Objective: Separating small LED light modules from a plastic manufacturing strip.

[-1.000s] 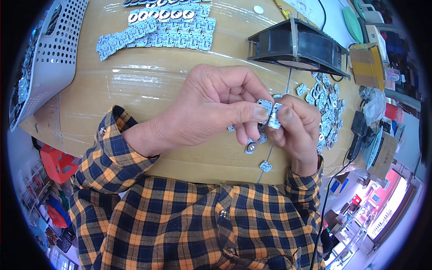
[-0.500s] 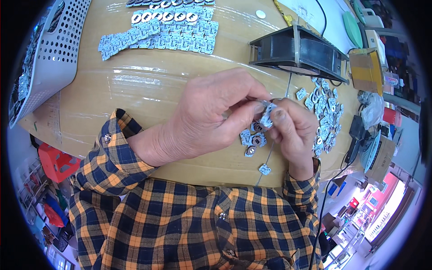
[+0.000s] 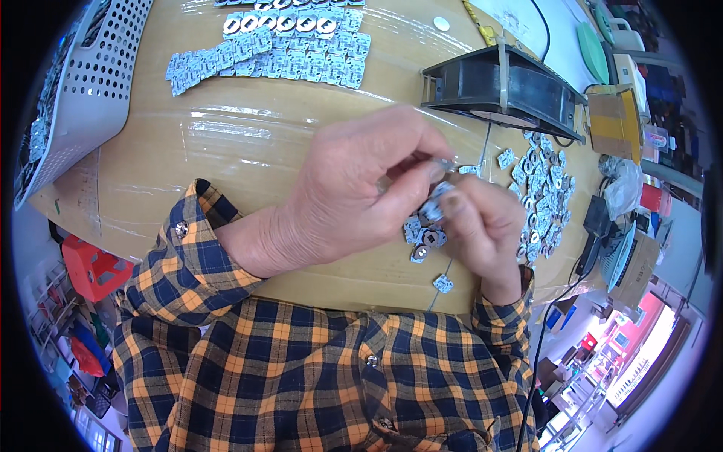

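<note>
Over the middle of the table, my left hand [image 3: 365, 181] pinches a small shiny piece [image 3: 444, 163] between thumb and forefinger; its kind is too small to tell. Close beside it, my right hand [image 3: 486, 226] is closed on a small blue-grey board-like part [image 3: 433, 206], partly covered by its thumb and fingers. Below the hands lie several similar parts [image 3: 425, 237], some with dark round discs on them. A single part [image 3: 443, 283] rests nearer to me, and another [image 3: 469, 170] shows just behind my right hand.
A black box-shaped fan [image 3: 504, 90] stands at the back right, with a loose heap of parts [image 3: 542, 196] beside it. Rows of parts [image 3: 294, 56] lie at the far side. A white perforated basket [image 3: 90, 94] stands at the left. A black cable [image 3: 553, 309] runs down the right.
My right hand has shifted slightly left with its part, which now sits lower against my left fingers. The shiny piece in my left fingers and a part behind my right hand now show.
</note>
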### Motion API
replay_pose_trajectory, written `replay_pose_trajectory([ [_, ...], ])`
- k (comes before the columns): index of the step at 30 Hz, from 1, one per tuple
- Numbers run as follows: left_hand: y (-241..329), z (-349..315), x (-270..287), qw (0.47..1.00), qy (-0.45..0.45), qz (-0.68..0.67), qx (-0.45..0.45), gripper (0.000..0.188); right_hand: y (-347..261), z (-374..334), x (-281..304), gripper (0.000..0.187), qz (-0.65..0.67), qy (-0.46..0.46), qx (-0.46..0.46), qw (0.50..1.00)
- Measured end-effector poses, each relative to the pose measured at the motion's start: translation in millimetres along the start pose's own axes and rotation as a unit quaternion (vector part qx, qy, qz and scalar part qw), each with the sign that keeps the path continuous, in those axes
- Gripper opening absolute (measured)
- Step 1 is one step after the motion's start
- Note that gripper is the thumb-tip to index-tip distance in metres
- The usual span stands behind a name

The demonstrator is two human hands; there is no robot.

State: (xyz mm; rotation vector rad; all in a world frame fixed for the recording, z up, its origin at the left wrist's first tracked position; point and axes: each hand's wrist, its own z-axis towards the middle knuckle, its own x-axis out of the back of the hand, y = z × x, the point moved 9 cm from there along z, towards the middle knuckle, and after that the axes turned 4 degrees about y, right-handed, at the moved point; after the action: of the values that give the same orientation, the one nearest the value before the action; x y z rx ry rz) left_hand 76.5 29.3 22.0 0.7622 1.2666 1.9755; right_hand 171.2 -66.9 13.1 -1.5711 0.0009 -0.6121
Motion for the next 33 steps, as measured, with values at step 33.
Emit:
replay_pose_trajectory([
  [33, 7.0, 1.9, -7.5, 0.996, -0.077, -0.008, -0.042, 0.016, 4.4, -0.7, 17.4, 0.033, -0.031, 0.058, 0.008, 0.998],
])
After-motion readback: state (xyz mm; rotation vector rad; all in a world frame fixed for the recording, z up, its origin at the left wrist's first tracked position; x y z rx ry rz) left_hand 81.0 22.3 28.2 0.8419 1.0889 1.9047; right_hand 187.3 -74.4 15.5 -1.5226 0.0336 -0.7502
